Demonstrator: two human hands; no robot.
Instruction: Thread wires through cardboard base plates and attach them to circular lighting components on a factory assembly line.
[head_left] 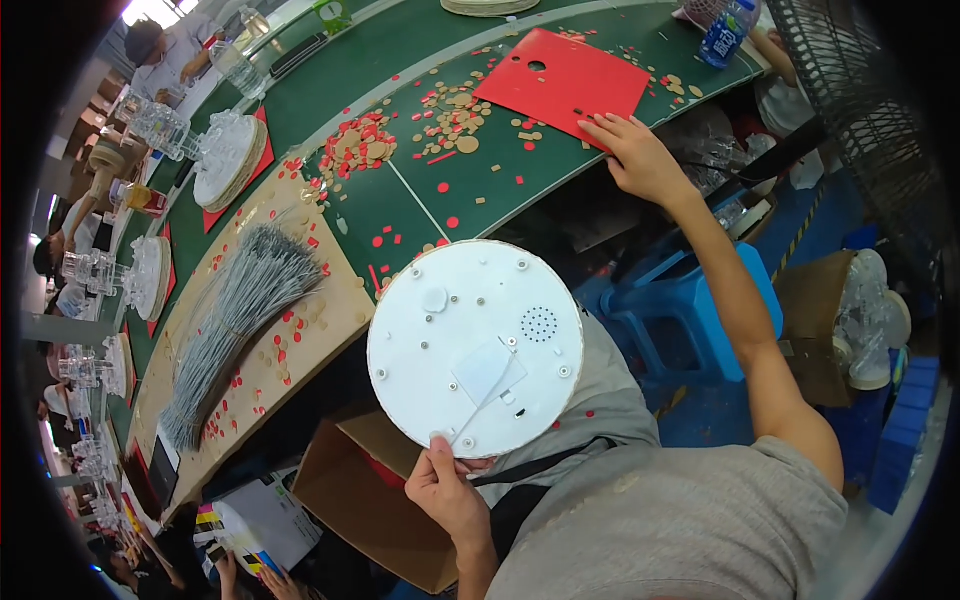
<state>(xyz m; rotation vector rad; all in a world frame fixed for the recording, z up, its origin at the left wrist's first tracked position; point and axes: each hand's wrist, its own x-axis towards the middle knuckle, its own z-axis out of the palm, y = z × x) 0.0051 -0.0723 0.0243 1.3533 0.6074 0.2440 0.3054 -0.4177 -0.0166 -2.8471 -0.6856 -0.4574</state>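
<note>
This is a factory assembly line. A long green workbench curves away, strewn with red and tan punched scraps. On the bench lie a bundle of grey wires and a red sheet. Along its far left edge stand identical white discs, with other workers seated beside them. Below its near edge sits an open cardboard box.

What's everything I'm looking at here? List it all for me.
round disc: one, white, held up over the lap
card sheet: one, red, far on the table
table: one, green, curving across the view
wire bundle: one, grey, on a brown board at left
punched bits: many, red and tan, scattered on the table
water bottle: one, clear with a blue label, top right
stool: one, blue, right
cardboard box: one, brown, below
left hand: grips the disc's lower edge
right hand: fingers on the red sheet's corner
</note>
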